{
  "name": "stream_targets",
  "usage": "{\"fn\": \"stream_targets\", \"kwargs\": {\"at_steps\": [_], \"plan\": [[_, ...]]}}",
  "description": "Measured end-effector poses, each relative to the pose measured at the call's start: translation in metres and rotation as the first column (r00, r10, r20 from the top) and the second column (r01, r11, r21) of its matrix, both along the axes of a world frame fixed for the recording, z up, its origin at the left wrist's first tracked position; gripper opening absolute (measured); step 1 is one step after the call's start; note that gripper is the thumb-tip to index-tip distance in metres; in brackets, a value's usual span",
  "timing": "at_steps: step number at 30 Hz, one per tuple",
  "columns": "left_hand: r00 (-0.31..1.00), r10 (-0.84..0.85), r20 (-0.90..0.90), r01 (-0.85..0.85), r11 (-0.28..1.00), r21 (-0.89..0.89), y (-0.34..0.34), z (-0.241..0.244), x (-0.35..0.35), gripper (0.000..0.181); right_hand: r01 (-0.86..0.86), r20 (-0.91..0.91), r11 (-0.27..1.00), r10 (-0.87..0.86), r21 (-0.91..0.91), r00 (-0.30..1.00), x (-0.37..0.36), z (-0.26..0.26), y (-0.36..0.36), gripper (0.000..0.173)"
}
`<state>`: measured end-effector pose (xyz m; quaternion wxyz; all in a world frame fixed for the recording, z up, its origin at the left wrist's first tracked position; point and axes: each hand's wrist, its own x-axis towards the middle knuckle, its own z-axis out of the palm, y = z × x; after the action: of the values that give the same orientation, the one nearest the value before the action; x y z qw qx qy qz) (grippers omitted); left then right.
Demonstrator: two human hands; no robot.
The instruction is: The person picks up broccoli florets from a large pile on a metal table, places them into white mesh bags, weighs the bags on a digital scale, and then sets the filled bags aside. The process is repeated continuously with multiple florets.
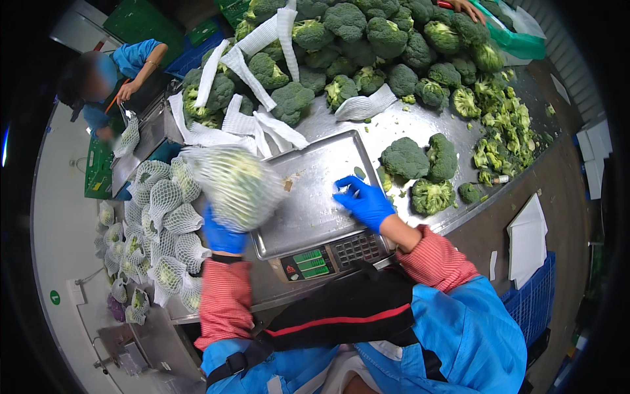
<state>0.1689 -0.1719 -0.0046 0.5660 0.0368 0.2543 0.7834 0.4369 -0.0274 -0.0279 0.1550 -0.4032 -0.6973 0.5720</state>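
My left hand (pixel 222 231), in a blue glove, holds a broccoli head in a white foam net (pixel 236 189), blurred by motion, at the left edge of the scale's pan. My right hand (pixel 362 199), gloved too, is over the right part of the steel weighing pan (pixel 305 216), fingers curled; whether they pinch anything is not plain. Below the pan is the scale's display and keypad (pixel 362 248). Left of my left hand lie many netted heads (pixel 167 197). Bare broccoli heads (pixel 404 157) rest right of the pan, near a knife-like tool with a pale handle (pixel 500 180).
A large broccoli pile (pixel 344 29) and loose white foam nets (pixel 251 83) lie beyond the pan. Cut stems (pixel 507 128) cover the right side. A co-worker (pixel 123 64) handles a netted item at far left; another person's hand (pixel 467 7) is at the top right.
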Motion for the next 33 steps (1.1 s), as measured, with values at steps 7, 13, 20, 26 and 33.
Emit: {"fn": "stream_targets", "kwargs": {"at_steps": [7, 13, 20, 26, 33], "plan": [[0.75, 0.299, -0.59, -0.385, 0.923, -0.022, -0.065, -0.007, -0.241, 0.045, -0.371, 0.726, 0.67, -0.379, 0.643, 0.573, 0.074, -0.015, 0.081, 0.089], [0.692, 0.689, -0.216, -0.722, 0.654, -0.227, -0.043, 0.035, -0.232, 0.049, 0.017, 0.55, 0.796, -0.433, 0.605, 0.714, 0.089, -0.04, 0.11, 0.073], [0.33, -0.326, -0.886, -0.162, 0.905, -0.394, 0.093, -0.029, -0.087, 0.051, 0.252, 0.028, 0.957, -0.251, -0.141, 0.968, 0.081, 0.003, 0.103, 0.049], [-0.925, -0.118, -0.36, -0.069, 0.987, -0.145, 0.187, -0.049, -0.011, 0.037, 0.028, -0.005, 0.903, -0.033, -0.429, 0.999, 0.021, 0.004, 0.055, 0.057], [-0.354, -0.286, -0.89, -0.15, 0.957, -0.247, 0.165, 0.029, -0.001, 0.029, 0.03, 0.234, 0.944, -0.112, 0.329, 0.966, 0.023, 0.043, 0.057, 0.069]]}}
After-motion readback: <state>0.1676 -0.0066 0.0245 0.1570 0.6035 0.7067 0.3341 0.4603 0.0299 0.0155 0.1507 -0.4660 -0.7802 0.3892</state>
